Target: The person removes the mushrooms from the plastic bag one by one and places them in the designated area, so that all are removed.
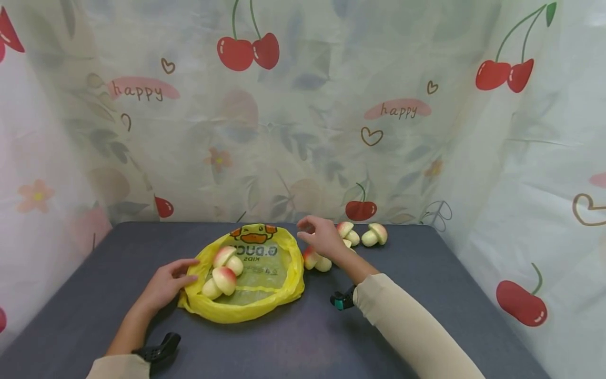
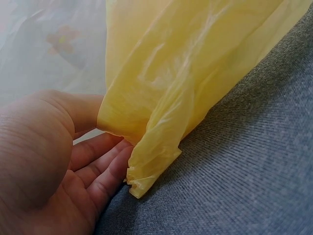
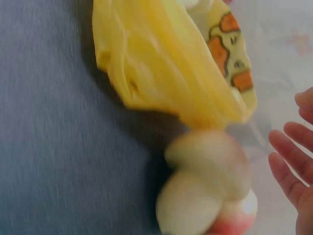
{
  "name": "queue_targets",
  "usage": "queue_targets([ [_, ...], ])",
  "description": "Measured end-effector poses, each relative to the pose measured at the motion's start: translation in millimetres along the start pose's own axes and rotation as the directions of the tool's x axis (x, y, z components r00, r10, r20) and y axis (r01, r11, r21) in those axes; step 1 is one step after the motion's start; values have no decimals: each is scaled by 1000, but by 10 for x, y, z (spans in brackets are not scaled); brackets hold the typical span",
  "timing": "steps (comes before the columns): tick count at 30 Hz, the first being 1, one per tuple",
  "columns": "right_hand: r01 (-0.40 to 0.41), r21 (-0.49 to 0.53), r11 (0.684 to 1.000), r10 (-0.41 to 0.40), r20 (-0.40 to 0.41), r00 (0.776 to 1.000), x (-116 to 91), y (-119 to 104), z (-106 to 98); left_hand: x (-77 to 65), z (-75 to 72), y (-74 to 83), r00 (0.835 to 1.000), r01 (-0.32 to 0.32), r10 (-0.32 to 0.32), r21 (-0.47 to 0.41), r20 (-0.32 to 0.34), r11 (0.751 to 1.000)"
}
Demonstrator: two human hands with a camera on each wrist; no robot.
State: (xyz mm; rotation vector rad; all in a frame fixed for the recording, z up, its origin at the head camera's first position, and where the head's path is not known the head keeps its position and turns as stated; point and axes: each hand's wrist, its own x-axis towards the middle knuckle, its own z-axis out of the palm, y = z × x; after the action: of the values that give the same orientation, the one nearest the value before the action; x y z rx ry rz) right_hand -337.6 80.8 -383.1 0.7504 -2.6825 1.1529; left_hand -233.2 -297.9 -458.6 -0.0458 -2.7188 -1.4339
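Note:
A yellow plastic bag (image 1: 236, 313) lies with its round mouth spread wide, a duck print on its far side. Two toy mushrooms with pink-tinged cream caps, one a mushroom (image 1: 221, 281) nearer me, rest inside at the left. My left hand (image 1: 165, 284) holds the bag's left rim; its fingertips are partly hidden behind the yellow plastic (image 2: 151, 107) in the left wrist view. My right hand (image 1: 324, 239) hovers just right of the bag, fingers loosely bent and holding nothing. Below it, a mushroom (image 1: 317, 260) sits against the bag's right side, blurred in the right wrist view.
Several more mushrooms, among them a mushroom (image 1: 374, 235) at the back right, lie on the dark grey table (image 1: 284, 347). A printed curtain (image 1: 303, 131) with cherries surrounds the table's back and sides. Each wrist wears a black strap.

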Motion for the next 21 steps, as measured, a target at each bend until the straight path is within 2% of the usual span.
queue_targets([
  [5,47,24,999,-48,64,997,-10,-134,174,1,-10,-6,1000,1,-1,-11,5,1000],
  [10,73,69,995,-83,158,984,-43,-228,339,15,-15,-19,1000,0,0,-12,7,1000],
  [16,89,154,984,-130,284,950,-96,-379,502,-1,-6,-13,1000,-6,6,-9,9,1000],
  [21,115,178,977,-173,356,918,-107,-527,623,-9,-10,-10,1000,-12,12,-6,10,1000],
])
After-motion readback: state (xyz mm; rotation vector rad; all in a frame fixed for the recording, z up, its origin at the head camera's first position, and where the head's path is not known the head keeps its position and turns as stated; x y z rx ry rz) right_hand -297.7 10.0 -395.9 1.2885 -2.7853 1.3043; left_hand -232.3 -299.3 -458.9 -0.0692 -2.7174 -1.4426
